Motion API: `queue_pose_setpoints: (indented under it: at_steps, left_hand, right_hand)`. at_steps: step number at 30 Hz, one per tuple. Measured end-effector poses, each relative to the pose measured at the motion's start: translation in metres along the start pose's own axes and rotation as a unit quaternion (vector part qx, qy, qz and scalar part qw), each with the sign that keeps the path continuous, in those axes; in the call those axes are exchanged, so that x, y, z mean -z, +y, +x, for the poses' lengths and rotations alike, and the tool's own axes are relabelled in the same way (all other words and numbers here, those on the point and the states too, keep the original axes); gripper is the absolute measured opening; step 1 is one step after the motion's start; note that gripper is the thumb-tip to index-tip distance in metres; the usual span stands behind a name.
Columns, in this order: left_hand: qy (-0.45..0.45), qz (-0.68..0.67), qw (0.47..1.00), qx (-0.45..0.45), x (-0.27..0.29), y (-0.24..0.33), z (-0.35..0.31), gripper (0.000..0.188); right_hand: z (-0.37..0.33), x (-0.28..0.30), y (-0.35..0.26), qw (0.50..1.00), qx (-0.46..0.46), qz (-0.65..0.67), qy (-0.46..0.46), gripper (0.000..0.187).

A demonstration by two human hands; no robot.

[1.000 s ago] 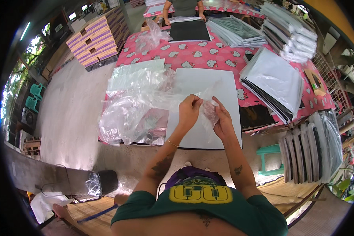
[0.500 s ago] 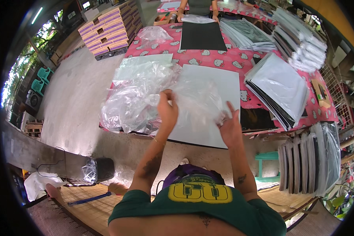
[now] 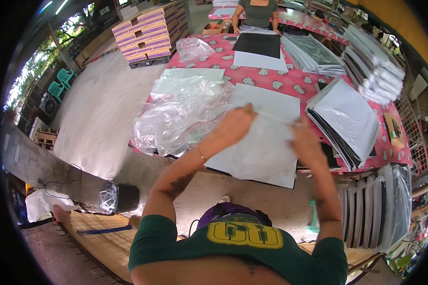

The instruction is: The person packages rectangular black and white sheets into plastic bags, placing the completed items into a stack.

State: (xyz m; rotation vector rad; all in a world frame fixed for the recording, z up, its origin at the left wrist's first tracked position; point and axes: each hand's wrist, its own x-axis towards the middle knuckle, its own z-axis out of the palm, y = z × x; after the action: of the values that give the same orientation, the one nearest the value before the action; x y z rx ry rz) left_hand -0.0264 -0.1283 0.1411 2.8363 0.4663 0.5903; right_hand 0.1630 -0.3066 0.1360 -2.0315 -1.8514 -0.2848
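Stretched between my two hands is a clear plastic bag (image 3: pixel 266 149), hanging over a large white board (image 3: pixel 266 92) at the table's near edge. My left hand (image 3: pixel 240 123) pinches one upper corner of the bag. At its other upper corner my right hand (image 3: pixel 308 142) is closed on it, somewhat smeared by motion. A dark edge shows under the white board. Left of the board lies a loose heap of crumpled clear plastic bags (image 3: pixel 176 114). To the right is a stack of bagged black and white boards (image 3: pixel 345 118).
Across the pink patterned table (image 3: pixel 209 64), a co-worker (image 3: pixel 257 16) stands at a black board (image 3: pixel 257 45). More wrapped boards (image 3: pixel 314 54) lie at the far right. Bagged boards (image 3: pixel 375 209) stand upright below the table's right end. A carton stack (image 3: pixel 150 35) is on the floor at left.
My hands have moved right and spread the plastic bag over the white board. The view has shifted. At the far end, a white sheet now shows below the co-worker's black board.
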Motion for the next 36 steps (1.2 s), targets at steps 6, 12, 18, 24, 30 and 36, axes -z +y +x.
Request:
queue_pose_setpoints:
  at_steps: [6, 12, 18, 24, 30, 36]
  left_hand:
    - [0.191, 0.116, 0.971, 0.091, 0.07, -0.002, -0.03, 0.033]
    - [-0.064, -0.068, 0.996, 0.007, 0.056, -0.07, -0.074, 0.031]
    - [-0.284, -0.216, 0.932, -0.057, 0.064, -0.014, -0.069, 0.035]
    - [-0.145, -0.804, 0.568, 0.099, 0.062, -0.011, -0.068, 0.037]
    - [-0.146, -0.533, 0.833, 0.009, 0.035, -0.045, -0.096, 0.042]
    - [-0.314, -0.754, 0.577, 0.019, 0.014, -0.031, -0.109, 0.049]
  right_hand:
    - [-0.041, 0.034, 0.058, 0.961, -0.257, -0.023, 0.099, 0.037]
    - [-0.112, -0.017, 0.093, 0.856, -0.123, 0.476, -0.157, 0.043]
    - [-0.096, 0.009, 0.082, 0.568, -0.075, 0.807, -0.143, 0.056]
    - [-0.097, 0.002, 0.051, 0.71, -0.122, 0.656, -0.224, 0.036]
    - [-0.092, 0.036, 0.026, 0.692, -0.161, 0.693, -0.121, 0.039]
    - [-0.101, 0.012, 0.02, 0.488, -0.293, 0.822, -0.009, 0.035]
